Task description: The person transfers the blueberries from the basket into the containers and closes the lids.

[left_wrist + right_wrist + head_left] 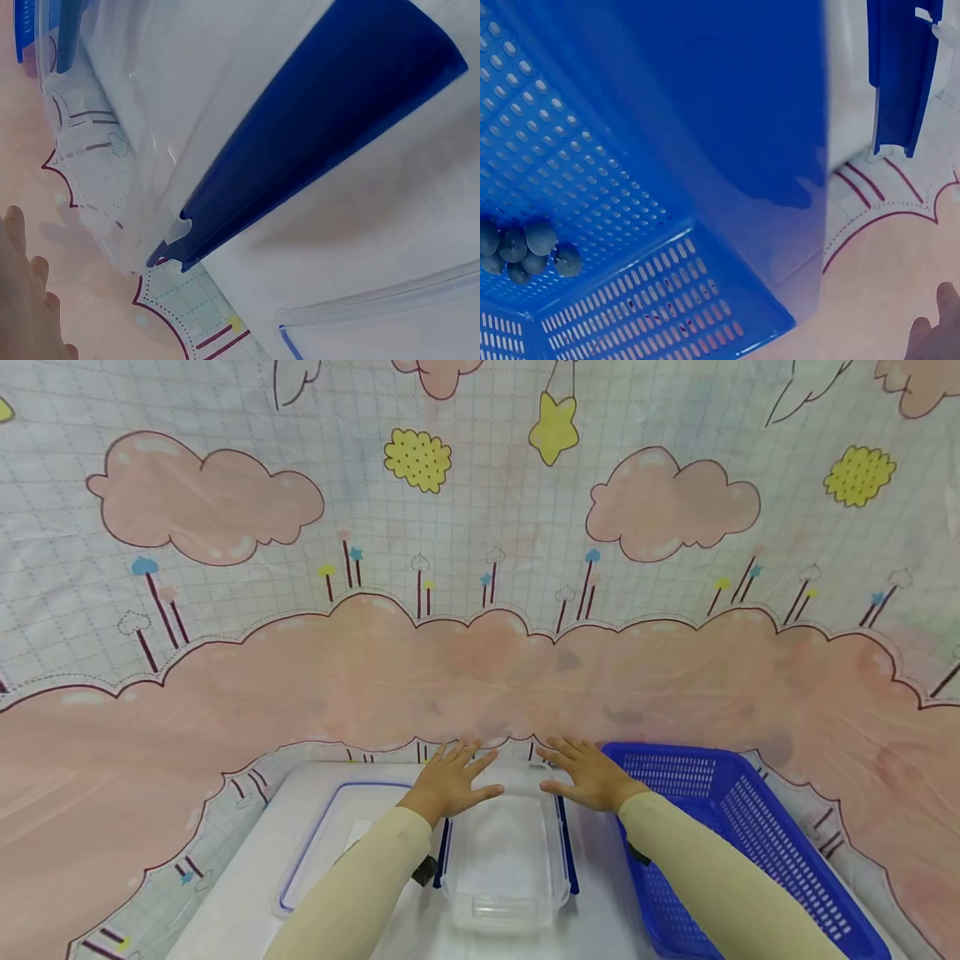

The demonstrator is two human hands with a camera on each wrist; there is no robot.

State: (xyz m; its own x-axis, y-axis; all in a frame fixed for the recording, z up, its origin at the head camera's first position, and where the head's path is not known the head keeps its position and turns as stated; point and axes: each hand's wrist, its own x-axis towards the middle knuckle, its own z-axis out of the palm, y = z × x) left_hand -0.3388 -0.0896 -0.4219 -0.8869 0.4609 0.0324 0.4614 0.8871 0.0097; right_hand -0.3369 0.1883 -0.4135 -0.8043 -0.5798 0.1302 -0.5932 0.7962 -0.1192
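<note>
A clear plastic container (501,860) with blue side clips (567,843) stands empty on the white table (247,868). My left hand (450,781) lies flat with spread fingers at its far left corner. At the far right corner my right hand (588,774) lies the same way. Neither hand holds anything. The left wrist view shows a blue clip (315,127) on the clear wall, with my left fingers (22,300) at the lower left. In the right wrist view my right fingertips (937,330) show at the bottom right, over the pink cloth.
A clear lid with a blue rim (330,835) lies left of the container. Right of it stands a blue perforated basket (720,827), with a cluster of small dark round things (525,247) in one corner. A pink cloud-print cloth (480,668) hangs behind.
</note>
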